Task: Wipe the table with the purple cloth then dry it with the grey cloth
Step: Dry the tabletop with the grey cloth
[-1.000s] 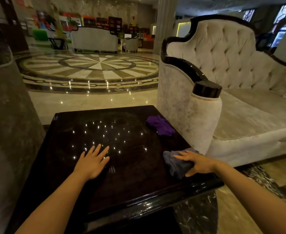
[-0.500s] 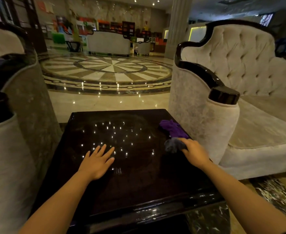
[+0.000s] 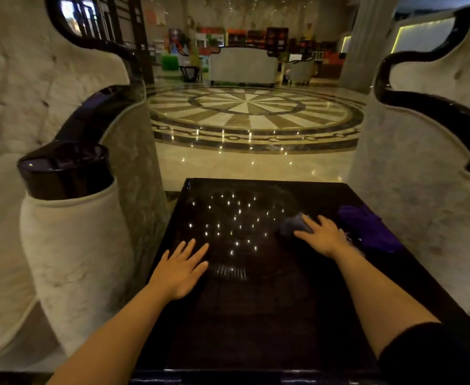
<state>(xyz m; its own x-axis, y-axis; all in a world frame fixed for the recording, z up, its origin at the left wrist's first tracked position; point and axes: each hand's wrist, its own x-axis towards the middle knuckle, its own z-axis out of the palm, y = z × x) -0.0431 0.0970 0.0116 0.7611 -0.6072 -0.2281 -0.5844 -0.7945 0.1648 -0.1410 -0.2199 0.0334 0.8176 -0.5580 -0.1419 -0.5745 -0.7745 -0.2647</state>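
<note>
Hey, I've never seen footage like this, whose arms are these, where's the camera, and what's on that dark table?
There is no machine here. The camera is worn on a person's head and looks forward and down, so the two bare arms are the wearer's own. The left hand lies flat and open on the glossy dark table. The right hand presses down on a grey cloth, fingers spread, rather than gripping it. A purple cloth lies bunched just right of that hand, near the table's right edge. Pale upholstered sofas stand on both sides of the table.
</note>
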